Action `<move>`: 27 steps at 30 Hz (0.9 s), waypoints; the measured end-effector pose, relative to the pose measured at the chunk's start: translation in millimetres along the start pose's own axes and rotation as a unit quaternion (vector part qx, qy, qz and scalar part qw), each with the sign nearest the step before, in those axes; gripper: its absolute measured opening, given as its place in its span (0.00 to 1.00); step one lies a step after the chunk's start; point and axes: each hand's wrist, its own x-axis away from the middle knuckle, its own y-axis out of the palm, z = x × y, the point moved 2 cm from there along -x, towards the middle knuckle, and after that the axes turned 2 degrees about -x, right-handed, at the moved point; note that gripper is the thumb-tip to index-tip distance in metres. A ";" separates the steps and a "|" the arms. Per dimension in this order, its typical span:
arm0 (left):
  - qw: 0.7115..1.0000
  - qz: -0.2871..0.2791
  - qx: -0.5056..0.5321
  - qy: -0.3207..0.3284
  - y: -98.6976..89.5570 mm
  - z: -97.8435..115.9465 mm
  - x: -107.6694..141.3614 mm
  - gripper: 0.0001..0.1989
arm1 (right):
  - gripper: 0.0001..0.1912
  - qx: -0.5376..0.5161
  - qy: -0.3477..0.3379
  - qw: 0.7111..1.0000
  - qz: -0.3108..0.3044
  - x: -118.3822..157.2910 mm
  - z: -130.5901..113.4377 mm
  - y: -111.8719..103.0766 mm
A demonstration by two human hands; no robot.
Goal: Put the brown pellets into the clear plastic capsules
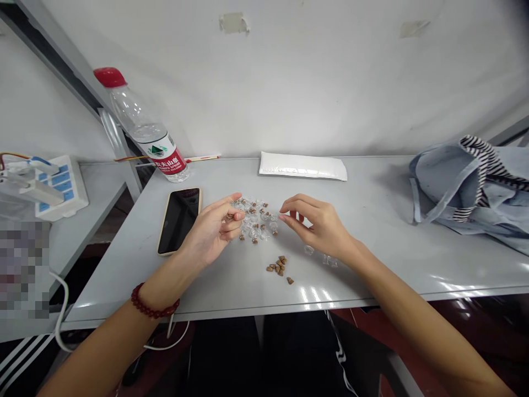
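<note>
Clear plastic capsules (256, 218), many capped with brown tips, lay in a loose cluster between the hands on the table. The left hand (212, 227) was held palm-inward at the cluster's left edge, with the fingers curled toward the thumb; whether it clamped a small piece could not be determined. The right hand (320, 225) was arched, palm down, at the right edge, with the thumb and fingers slightly apart and gripping nothing visible. Two loose clear capsules (319, 255) lay beneath the right hand, and a small heap of brown granules (279, 267) lay just below the cluster. A red bead bracelet (155, 301) encircled the left wrist. A black-screened smartphone (179, 220), a ribbed plastic water bottle (142, 124), a flat white packet (303, 166) and a folded denim garment (467, 182) rested on the grey laminate table (433, 259).
</note>
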 end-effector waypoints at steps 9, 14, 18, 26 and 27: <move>0.990 0.096 -0.048 0.092 -1.8 2.2 2.4 0.20 | 0.05 0.003 -0.005 1.000 0.002 0.5 0.1 -1.0; 0.978 0.114 -0.076 0.156 -0.9 2.2 0.2 0.16 | 0.05 0.002 0.003 1.000 0.000 1.2 1.2 -2.7; 0.958 0.097 -0.118 0.242 -2.7 -0.8 -4.9 0.16 | 0.05 0.009 -0.001 1.000 0.004 0.4 0.0 -4.2; 0.943 0.071 -0.154 0.285 -7.5 -10.3 -20.3 0.07 | 0.05 0.020 0.006 1.000 0.007 -0.2 1.0 -7.2; 0.939 0.072 -0.166 0.294 -8.0 -9.9 -22.1 0.07 | 0.05 0.022 0.001 1.000 0.007 0.0 0.4 -7.1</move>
